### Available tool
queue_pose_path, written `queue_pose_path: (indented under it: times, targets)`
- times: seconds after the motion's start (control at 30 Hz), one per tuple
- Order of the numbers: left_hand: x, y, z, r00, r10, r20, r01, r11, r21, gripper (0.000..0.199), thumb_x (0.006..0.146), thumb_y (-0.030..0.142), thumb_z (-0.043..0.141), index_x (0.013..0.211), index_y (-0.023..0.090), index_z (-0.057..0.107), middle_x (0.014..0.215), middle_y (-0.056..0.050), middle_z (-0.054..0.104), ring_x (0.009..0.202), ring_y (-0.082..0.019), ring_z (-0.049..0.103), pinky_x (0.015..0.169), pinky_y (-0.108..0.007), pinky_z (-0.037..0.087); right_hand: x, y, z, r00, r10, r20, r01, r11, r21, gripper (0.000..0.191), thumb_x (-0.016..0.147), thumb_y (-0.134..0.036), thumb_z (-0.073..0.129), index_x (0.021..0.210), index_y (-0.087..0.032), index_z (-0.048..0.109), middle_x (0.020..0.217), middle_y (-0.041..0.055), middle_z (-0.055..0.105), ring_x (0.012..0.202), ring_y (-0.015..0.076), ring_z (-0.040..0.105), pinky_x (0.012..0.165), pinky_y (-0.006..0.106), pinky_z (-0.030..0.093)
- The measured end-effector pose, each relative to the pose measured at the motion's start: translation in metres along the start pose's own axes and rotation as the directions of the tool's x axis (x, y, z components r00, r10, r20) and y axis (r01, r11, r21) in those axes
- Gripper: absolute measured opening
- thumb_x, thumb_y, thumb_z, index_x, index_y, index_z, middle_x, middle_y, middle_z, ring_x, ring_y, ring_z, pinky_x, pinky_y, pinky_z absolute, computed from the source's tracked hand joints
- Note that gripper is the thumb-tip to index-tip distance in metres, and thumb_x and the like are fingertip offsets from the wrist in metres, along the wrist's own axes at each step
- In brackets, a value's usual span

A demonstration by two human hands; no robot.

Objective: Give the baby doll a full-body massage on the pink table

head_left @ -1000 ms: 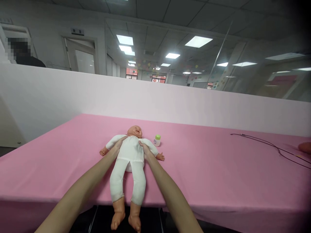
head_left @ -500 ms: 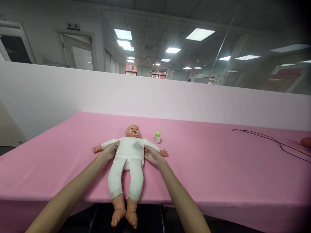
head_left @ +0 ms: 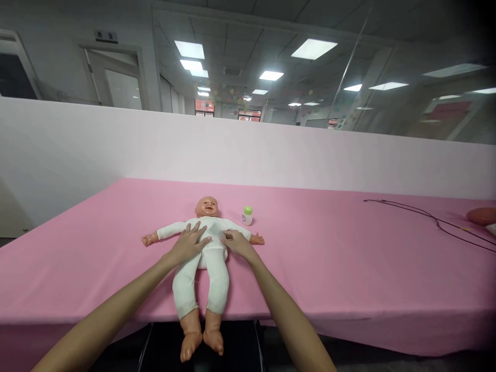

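two bare hands rest on a baby doll [head_left: 212, 227] lying face up on a pink-covered worktop [head_left: 329, 258], its plastic head toward the far side, its arms flung wide and its plastic feet at the near edge. the doll wears a white one-piece suit, and it lies near the middle of the view.

the work in hand is on the doll's body. the left hand [head_left: 188, 244] lies across the doll's chest and belly, its fingers [head_left: 197, 228] spread open and flat on the suit, holding nothing. the right hand [head_left: 237, 243] sits at the doll's other side, near the waist, its fingers [head_left: 228, 235] bent with their tips on the suit; from this view it cannot be told whether they pinch the cloth. neither hand touches the doll's plastic arms, legs or head. bare forearms reach in from the near edge, on either side of the doll's legs.

just beside the doll's head, a small white bottle [head_left: 247, 216] with a green cap stands upright, untouched. well to the right of the doll, a thin black cable [head_left: 437, 223] trails over the pink cover, and a rounded reddish object [head_left: 481, 216] sits at the frame's edge. behind the doll rises a white partition [head_left: 248, 155].
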State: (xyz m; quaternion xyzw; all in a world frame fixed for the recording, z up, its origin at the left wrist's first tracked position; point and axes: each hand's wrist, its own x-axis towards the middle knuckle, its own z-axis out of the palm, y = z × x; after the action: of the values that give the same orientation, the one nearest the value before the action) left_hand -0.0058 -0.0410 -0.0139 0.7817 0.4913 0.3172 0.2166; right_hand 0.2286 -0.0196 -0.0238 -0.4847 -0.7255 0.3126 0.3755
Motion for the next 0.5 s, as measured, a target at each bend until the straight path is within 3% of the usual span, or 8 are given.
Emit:
queue_pose_path:
  times: [0.1, 0.17, 0.2, 0.27, 0.33, 0.37, 0.43, 0.5]
  targets:
    - [0.017, 0.016, -0.002, 0.995, 0.057, -0.082, -0.071, 0.983, -0.168, 0.045, 0.093, 0.056, 0.066, 0.122, 0.022, 0.073, 0.148, -0.014, 0.062, 0.153, -0.040, 0.038, 0.130, -0.053, 0.019, 0.012, 0.002, -0.024, 0.978, 0.019, -0.209, -0.051, 0.988, -0.149, 0.030, 0.094, -0.035, 0.053, 0.072, -0.019, 0.067, 0.069, 0.0027, 0.066, 0.069, 0.0205, 0.059, 0.075, 0.033, 0.049]
    - [0.040, 0.033, 0.005, 0.999, 0.007, -0.034, -0.022, 0.885, -0.465, 0.047, 0.095, 0.059, 0.064, 0.120, 0.020, 0.073, 0.144, -0.013, 0.066, 0.148, -0.038, 0.046, 0.128, -0.048, 0.029, 0.025, 0.005, -0.041, 0.921, -0.012, -0.390, -0.064, 0.981, -0.182, 0.031, 0.096, -0.032, 0.047, 0.086, -0.018, 0.073, 0.084, 0.0068, 0.073, 0.080, 0.0230, 0.064, 0.083, 0.035, 0.050]
    - [0.054, 0.042, 0.010, 0.998, -0.044, 0.036, 0.057, 0.776, -0.628, 0.048, 0.097, 0.060, 0.060, 0.119, 0.018, 0.072, 0.143, -0.014, 0.066, 0.146, -0.036, 0.050, 0.125, -0.046, 0.035, 0.032, 0.008, -0.047, 0.889, -0.033, -0.457, -0.062, 0.980, -0.191, 0.033, 0.097, -0.030, 0.044, 0.096, -0.017, 0.074, 0.096, 0.0097, 0.076, 0.089, 0.0247, 0.067, 0.089, 0.037, 0.051]
    - [0.085, 0.057, 0.024, 0.963, -0.140, 0.230, 0.270, 0.465, -0.843, 0.053, 0.104, 0.058, 0.049, 0.125, 0.014, 0.069, 0.145, -0.020, 0.064, 0.142, -0.032, 0.055, 0.120, -0.040, 0.043, 0.044, 0.018, -0.057, 0.835, -0.053, -0.547, -0.072, 0.976, -0.205, 0.042, 0.098, -0.028, 0.038, 0.118, -0.014, 0.073, 0.121, 0.0152, 0.074, 0.112, 0.0277, 0.067, 0.103, 0.041, 0.049]
    - [0.115, 0.068, 0.040, 0.900, -0.213, 0.380, 0.420, 0.192, -0.887, 0.057, 0.107, 0.053, 0.040, 0.139, 0.010, 0.060, 0.151, -0.024, 0.057, 0.142, -0.028, 0.056, 0.118, -0.037, 0.046, 0.052, 0.032, -0.060, 0.816, -0.056, -0.576, -0.088, 0.972, -0.220, 0.051, 0.100, -0.027, 0.032, 0.134, -0.009, 0.066, 0.139, 0.0192, 0.067, 0.131, 0.0287, 0.060, 0.115, 0.044, 0.043]
    - [0.128, 0.071, 0.046, 0.874, -0.244, 0.420, 0.456, 0.117, -0.882, 0.059, 0.108, 0.051, 0.037, 0.147, 0.009, 0.054, 0.154, -0.026, 0.053, 0.144, -0.026, 0.054, 0.117, -0.036, 0.047, 0.055, 0.041, -0.060, 0.817, -0.066, -0.573, -0.084, 0.969, -0.231, 0.054, 0.101, -0.027, 0.030, 0.140, -0.007, 0.063, 0.146, 0.0198, 0.063, 0.138, 0.0282, 0.056, 0.119, 0.045, 0.040]
    - [0.148, 0.073, 0.057, 0.845, -0.293, 0.447, 0.482, 0.060, -0.874, 0.064, 0.109, 0.049, 0.033, 0.156, 0.007, 0.043, 0.160, -0.026, 0.045, 0.150, -0.026, 0.046, 0.118, -0.035, 0.046, 0.057, 0.057, -0.059, 0.841, -0.105, -0.531, -0.045, 0.965, -0.260, 0.057, 0.101, -0.026, 0.028, 0.147, -0.007, 0.057, 0.154, 0.0178, 0.056, 0.146, 0.0258, 0.049, 0.124, 0.045, 0.035]
    - [0.160, 0.072, 0.064, 0.837, -0.305, 0.455, 0.493, 0.057, -0.868, 0.067, 0.109, 0.050, 0.030, 0.158, 0.007, 0.040, 0.164, -0.026, 0.040, 0.154, -0.027, 0.039, 0.118, -0.035, 0.045, 0.056, 0.071, -0.058, 0.872, -0.131, -0.471, -0.006, 0.960, -0.278, 0.057, 0.101, -0.024, 0.029, 0.151, -0.011, 0.055, 0.158, 0.0136, 0.053, 0.150, 0.0232, 0.045, 0.128, 0.045, 0.030]
